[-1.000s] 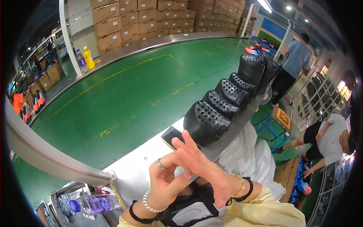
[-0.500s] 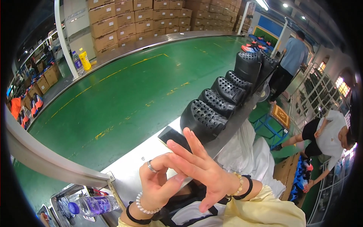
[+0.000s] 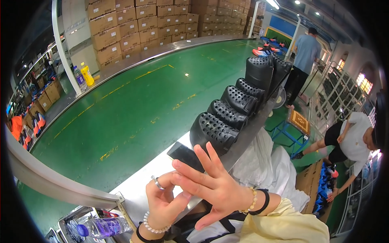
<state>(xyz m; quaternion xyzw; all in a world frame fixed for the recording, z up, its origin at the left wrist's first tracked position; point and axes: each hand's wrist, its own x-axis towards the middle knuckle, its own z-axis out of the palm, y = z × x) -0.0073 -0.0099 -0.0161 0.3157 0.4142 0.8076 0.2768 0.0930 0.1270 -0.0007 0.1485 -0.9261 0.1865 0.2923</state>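
My left hand [image 3: 164, 198], with a silver ring and a pale beaded bracelet, has thumb and forefinger pinched on a finger of my right hand. My right hand [image 3: 225, 190] spreads its other fingers and thumb apart and holds nothing; it wears a yellowish beaded bracelet and a dark band. Just beyond the fingers, a black phone-like slab [image 3: 183, 155] lies on the white tabletop [image 3: 142, 186]. Past it, black perforated clogs [image 3: 212, 131] stand in a row along the table. Dark and white cloth or straps lie below my hands, partly hidden.
A clear bottle with a purple cap [image 3: 103, 227] lies at lower left by a curved pale post [image 3: 60, 178]. White sheeting [image 3: 279, 174] hangs at right, near a blue-legged stool [image 3: 295, 128]. Two people [image 3: 306, 56] [image 3: 352, 139] are at right. Stacked cartons [image 3: 139, 24] line the back.
The view has shifted slightly, so the clogs and phone-like slab sit a little further left and lower. My hands keep nearly the same pose, pinch included.
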